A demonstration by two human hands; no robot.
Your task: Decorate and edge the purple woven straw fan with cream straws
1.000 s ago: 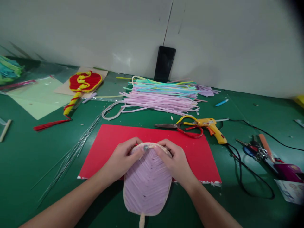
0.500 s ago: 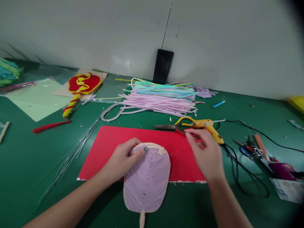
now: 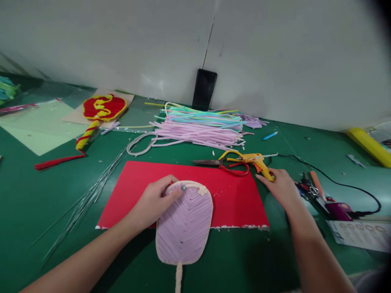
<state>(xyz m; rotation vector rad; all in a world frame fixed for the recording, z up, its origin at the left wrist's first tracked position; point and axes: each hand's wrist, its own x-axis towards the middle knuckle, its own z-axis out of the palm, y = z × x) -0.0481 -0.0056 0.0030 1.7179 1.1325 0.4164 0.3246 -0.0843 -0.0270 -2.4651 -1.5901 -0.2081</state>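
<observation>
My left hand (image 3: pixel 157 201) is closed on the top left edge of a lilac hand fan (image 3: pixel 185 228), with the thumb on its face. Pale cream edging runs round the fan, a small cream flower sits at its upper right, and a cream handle (image 3: pixel 179 276) points towards me. A yellow hot glue gun (image 3: pixel 259 163) lies beyond the right corner of a red sheet (image 3: pixel 241 199). My right hand (image 3: pixel 279 185) has the gun's grip between its thumb and fingers; the fingers are partly hidden. Scissors (image 3: pixel 210 162) with yellow and red handles touch the gun.
Behind lies a pile of pastel pipe cleaners (image 3: pixel 198 132), below a phone (image 3: pixel 204 89) leaning on the wall. Thin wires (image 3: pixel 97 187) and a red-and-yellow fan (image 3: pixel 105 108) are on the left. Keys (image 3: pixel 311 190), a black cord (image 3: pixel 332 175) and a printed card (image 3: pixel 360 236) occupy the right.
My right hand has moved right and closed round the glue gun's grip. The left hand still holds the fan. The view has turned slightly right.
</observation>
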